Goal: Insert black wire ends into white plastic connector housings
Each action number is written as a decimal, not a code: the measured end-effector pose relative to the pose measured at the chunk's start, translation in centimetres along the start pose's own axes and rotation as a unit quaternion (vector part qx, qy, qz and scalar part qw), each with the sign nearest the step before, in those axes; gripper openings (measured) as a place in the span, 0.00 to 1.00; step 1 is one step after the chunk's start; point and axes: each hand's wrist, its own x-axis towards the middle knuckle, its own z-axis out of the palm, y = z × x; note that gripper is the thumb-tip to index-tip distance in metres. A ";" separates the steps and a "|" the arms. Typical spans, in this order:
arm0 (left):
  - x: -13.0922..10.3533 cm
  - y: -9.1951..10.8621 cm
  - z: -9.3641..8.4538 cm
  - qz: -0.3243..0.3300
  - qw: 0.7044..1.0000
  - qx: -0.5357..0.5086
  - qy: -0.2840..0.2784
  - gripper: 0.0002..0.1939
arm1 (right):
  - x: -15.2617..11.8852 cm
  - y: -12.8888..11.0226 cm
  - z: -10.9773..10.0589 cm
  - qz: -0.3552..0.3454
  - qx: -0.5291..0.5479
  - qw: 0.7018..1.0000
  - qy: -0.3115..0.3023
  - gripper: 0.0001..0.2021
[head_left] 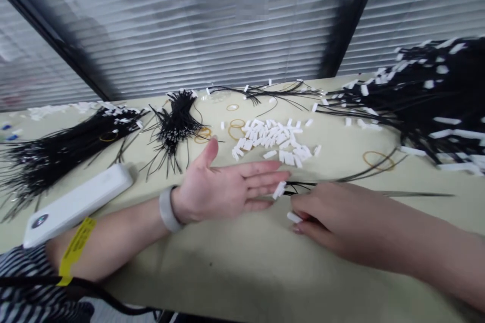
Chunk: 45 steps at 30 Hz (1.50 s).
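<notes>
My left hand [227,186] is stretched out palm up, fingers extended to the right, and holds nothing. Its fingertips reach close to the white end pieces [279,190] of a few thin black wires [303,184]; whether they touch, I cannot tell. My right hand [326,217] is closed, with a small white end piece [294,217] poking out by the thumb and fingertips. The black wires run under or through this hand, and thin ends [420,194] show beyond it. Its curled fingers hide the exact grip.
A pile of small white pieces [275,136] lies beyond my hands. Bundles of black wires [71,146] lie left, with a larger heap [450,96] at right. Yellow rubber bands [379,160] are scattered about. A white oblong device [78,204] sits beside my left forearm; blinds [227,35] stand behind.
</notes>
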 end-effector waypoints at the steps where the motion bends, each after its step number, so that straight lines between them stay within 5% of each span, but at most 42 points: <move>1: 0.0 0.0 0.0 -0.005 1.000 0.000 0.001 0.49 | 0.0 0.0 0.2 0.000 -0.002 1.000 0.010 0.09; 6: 0.2 0.1 -0.1 -0.011 1.000 0.006 0.016 0.47 | 0.5 0.1 0.3 -0.018 -0.036 0.996 0.077 0.09; 10: 0.3 0.2 -0.1 -0.007 0.999 0.013 0.042 0.45 | 0.4 0.8 -0.8 -0.001 -0.100 0.977 0.191 0.11; 14: 0.3 0.1 -0.2 -0.002 1.000 0.002 0.028 0.42 | 0.3 1.1 -1.5 0.004 -0.033 0.964 0.265 0.10; 21: 0.3 0.0 -0.4 0.005 1.000 0.011 0.019 0.40 | 0.7 0.1 -1.0 -0.062 0.051 0.987 0.139 0.06; 30: 0.3 0.0 -0.5 0.002 1.000 -0.002 0.003 0.42 | 0.8 0.1 -1.4 0.037 0.199 0.943 0.265 0.02; 34: 0.2 0.1 -0.7 -0.005 1.000 -0.019 -0.004 0.43 | 1.1 0.4 -0.9 0.064 0.298 0.909 0.285 0.11; 40: 0.3 0.3 -0.8 -0.011 1.000 -0.005 0.000 0.43 | 1.5 0.7 -0.5 0.085 0.343 0.891 0.284 0.11; 45: 0.4 -1.0 0.4 0.011 0.984 0.149 0.101 0.27 | 1.5 0.6 -0.9 0.119 0.393 0.875 0.255 0.14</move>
